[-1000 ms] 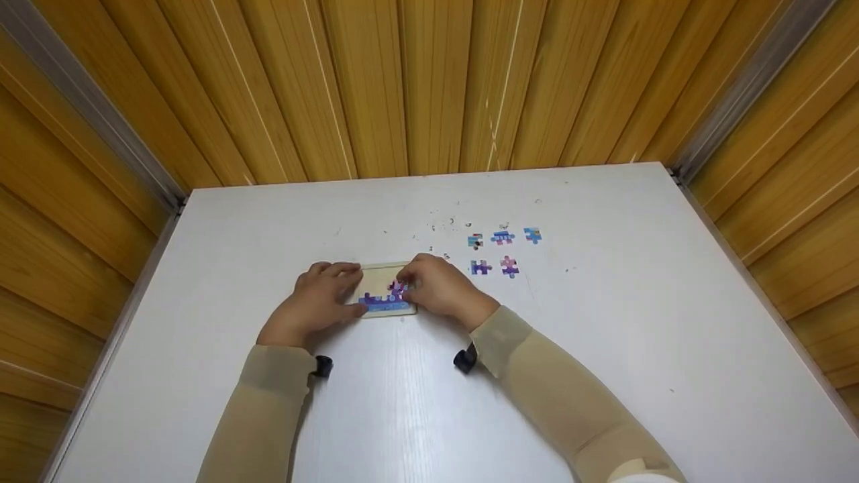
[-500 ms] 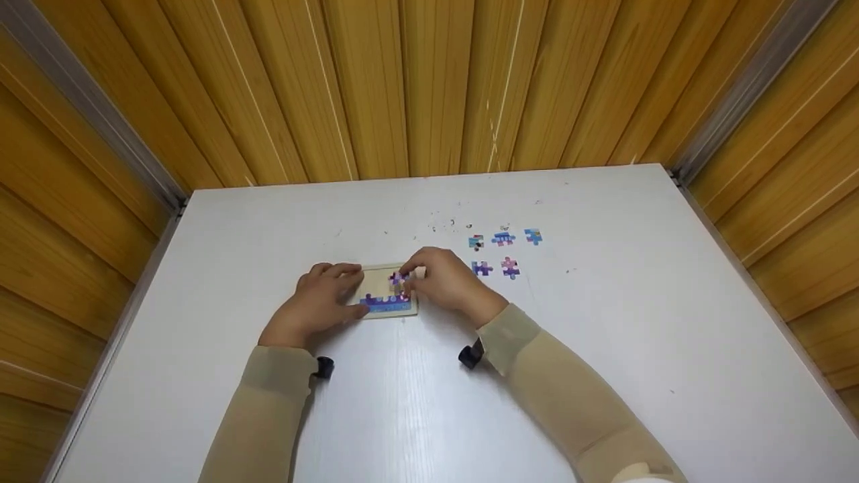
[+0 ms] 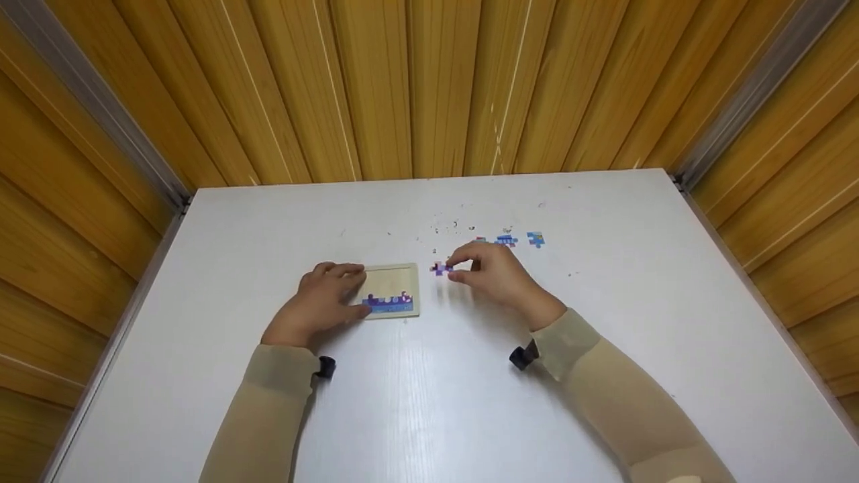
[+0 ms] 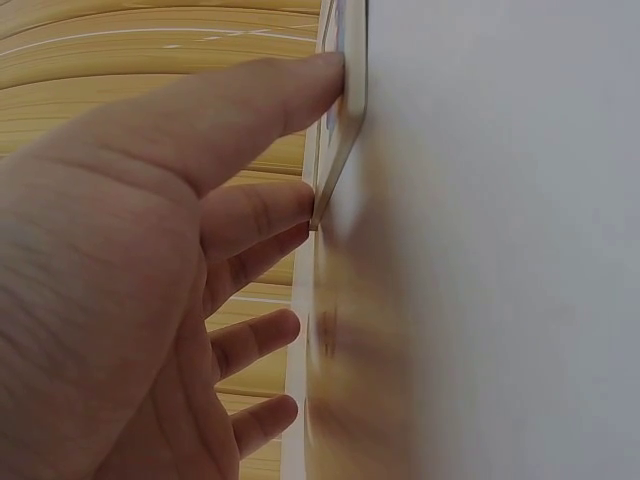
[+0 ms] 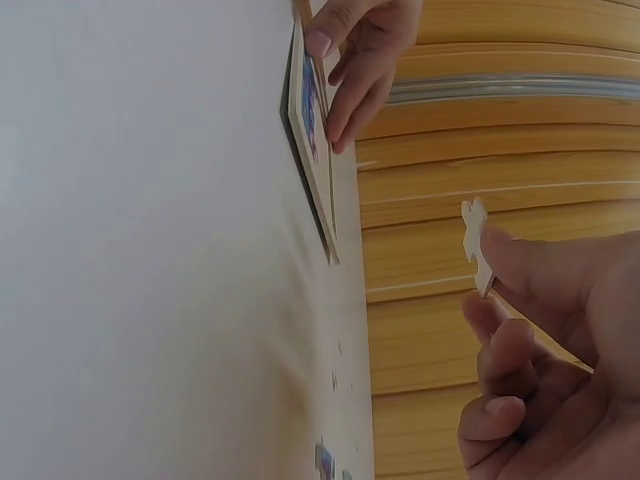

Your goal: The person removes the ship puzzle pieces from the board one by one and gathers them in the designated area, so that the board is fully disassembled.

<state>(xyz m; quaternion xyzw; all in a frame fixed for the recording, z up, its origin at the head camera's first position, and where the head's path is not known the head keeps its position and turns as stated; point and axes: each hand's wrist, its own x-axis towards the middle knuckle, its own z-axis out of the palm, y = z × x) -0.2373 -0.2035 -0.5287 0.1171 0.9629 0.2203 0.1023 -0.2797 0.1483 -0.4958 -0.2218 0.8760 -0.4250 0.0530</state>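
In the head view, the left hand [image 3: 317, 298] is resting, fingers spread, at the nine o'clock side of the shallow tray [image 3: 415, 290], which is holding a strip of joined pieces [image 3: 389, 306] along its six o'clock side. Towards two o'clock from the tray, the right hand [image 3: 500, 272] is pinching a pink-and-purple puzzle piece [image 3: 438, 269]; farther out, loose pieces [image 3: 507, 240] are lying on the table [image 3: 402, 409], one partly hidden.

In the left wrist view, the thumb is touching the tray's edge; with that light bracing lifted, a push could be shifting the tray.

In the right wrist view, thumb and forefinger are gripping the puzzle piece, apart from the table; a loosening pinch could be dropping it.
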